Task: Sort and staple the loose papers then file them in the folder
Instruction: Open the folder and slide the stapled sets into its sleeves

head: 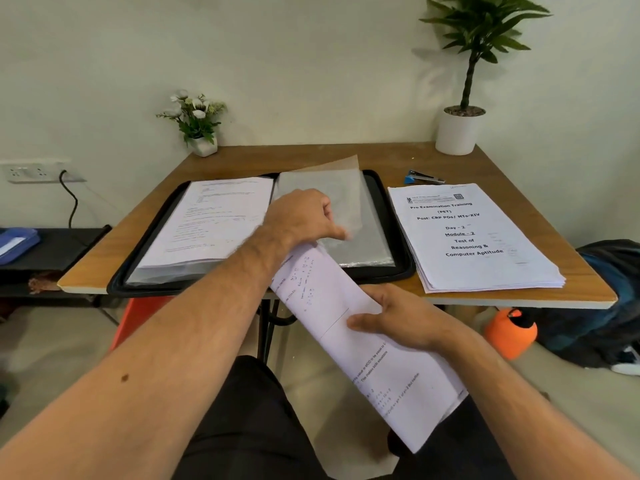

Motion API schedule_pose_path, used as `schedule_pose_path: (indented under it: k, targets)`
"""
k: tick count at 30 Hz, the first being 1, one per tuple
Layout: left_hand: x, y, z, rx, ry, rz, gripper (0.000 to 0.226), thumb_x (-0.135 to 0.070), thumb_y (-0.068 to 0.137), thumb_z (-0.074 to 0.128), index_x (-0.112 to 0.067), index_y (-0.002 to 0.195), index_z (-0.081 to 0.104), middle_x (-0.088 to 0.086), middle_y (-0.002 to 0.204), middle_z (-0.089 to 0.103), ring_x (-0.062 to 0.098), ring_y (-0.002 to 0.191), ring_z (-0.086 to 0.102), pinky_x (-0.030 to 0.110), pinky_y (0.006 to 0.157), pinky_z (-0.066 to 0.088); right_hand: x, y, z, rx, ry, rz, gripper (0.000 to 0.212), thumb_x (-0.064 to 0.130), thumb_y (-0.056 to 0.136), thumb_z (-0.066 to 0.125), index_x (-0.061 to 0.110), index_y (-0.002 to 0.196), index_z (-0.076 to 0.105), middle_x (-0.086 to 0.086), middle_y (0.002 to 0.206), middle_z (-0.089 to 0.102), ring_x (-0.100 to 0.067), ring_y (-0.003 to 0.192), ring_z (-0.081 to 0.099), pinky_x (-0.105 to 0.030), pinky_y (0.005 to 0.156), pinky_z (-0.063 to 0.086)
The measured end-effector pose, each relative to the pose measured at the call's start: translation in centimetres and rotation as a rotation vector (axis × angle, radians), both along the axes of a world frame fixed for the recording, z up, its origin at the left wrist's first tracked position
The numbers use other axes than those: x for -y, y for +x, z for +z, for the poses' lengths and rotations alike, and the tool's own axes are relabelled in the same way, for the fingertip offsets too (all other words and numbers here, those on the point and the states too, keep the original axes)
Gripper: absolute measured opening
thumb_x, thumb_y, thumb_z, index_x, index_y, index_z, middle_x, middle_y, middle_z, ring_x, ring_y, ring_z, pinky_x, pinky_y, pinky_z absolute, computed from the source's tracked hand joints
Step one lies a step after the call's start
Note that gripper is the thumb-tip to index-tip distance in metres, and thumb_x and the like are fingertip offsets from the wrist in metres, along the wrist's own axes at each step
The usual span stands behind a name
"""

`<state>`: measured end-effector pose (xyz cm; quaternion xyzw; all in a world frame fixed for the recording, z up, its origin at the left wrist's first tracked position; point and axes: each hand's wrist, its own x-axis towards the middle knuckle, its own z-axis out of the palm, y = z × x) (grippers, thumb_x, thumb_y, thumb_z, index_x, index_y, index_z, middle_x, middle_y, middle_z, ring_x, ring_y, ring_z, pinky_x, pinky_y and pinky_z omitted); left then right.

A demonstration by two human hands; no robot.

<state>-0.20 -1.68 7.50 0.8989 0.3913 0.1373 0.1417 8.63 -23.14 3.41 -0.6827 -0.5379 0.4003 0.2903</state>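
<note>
Below the table edge, the right hand [401,320] grips a bent bundle of papers [349,327] from the right side, thumb on top and fingers curled round the edge, the sheets sloping from lap up toward the folder [391,216]. Above it, the left hand [301,216] pinches a clear plastic sleeve [332,188] on the folder's right half, arm reaching across. Filed pages [207,223] fill the left half. Right of the folder lies a stack of papers [481,240], a stapler [424,177] just behind it.
</note>
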Motion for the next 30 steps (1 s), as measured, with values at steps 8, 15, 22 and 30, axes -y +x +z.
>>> schedule_pose_path:
  k: [8, 15, 22, 30]
  targets:
    - [-0.3, 0.0, 0.2, -0.047, -0.002, 0.062, 0.064, -0.089, 0.07, 0.057, -0.025, 0.078, 0.06, -0.01, 0.082, 0.067, 0.012, 0.077, 0.062, 0.032, 0.07, 0.046, 0.7, 1.4, 0.5, -0.075, -0.024, -0.14, 0.02, 0.028, 0.094, 0.067, 0.032, 0.113, 0.069, 0.014, 0.096, 0.077, -0.008, 0.086, 0.074, -0.037, 0.095, 0.053]
    - [0.9, 0.7, -0.2, -0.094, 0.118, 0.012, 0.05, -0.076, 0.073, 0.063, -0.027, 0.081, 0.062, -0.011, 0.078, 0.065, 0.012, 0.075, 0.061, 0.034, 0.071, 0.053, 0.1, 0.4, 1.3, -0.052, -0.035, -0.149, 0.014, 0.032, 0.093, 0.066, 0.032, 0.106, 0.071, 0.016, 0.092, 0.076, -0.007, 0.085, 0.073, -0.033, 0.087, 0.054]
    - [2.0, 0.7, -2.2, -0.015, 0.213, -0.047, 0.018, -0.043, 0.091, 0.06, -0.027, 0.089, 0.068, -0.006, 0.084, 0.068, 0.014, 0.074, 0.06, 0.028, 0.063, 0.044, -4.8, -1.8, 0.7, -0.325, -0.044, -0.513, 0.028, 0.036, 0.093, 0.068, 0.01, 0.101, 0.069, -0.003, 0.087, 0.074, -0.018, 0.073, 0.07, -0.025, 0.057, 0.051]
    - [1.6, 0.1, -3.3, 0.15, 0.169, -0.049, 0.02, -0.039, 0.096, 0.061, -0.023, 0.101, 0.072, -0.001, 0.091, 0.074, 0.015, 0.078, 0.063, 0.026, 0.07, 0.046, -3.5, -4.8, -2.2, -1.055, -0.064, -0.313, 0.059, -0.001, 0.08, 0.07, 0.025, 0.131, 0.055, -0.013, 0.12, 0.071, -0.037, 0.109, 0.068, -0.063, 0.088, 0.054]
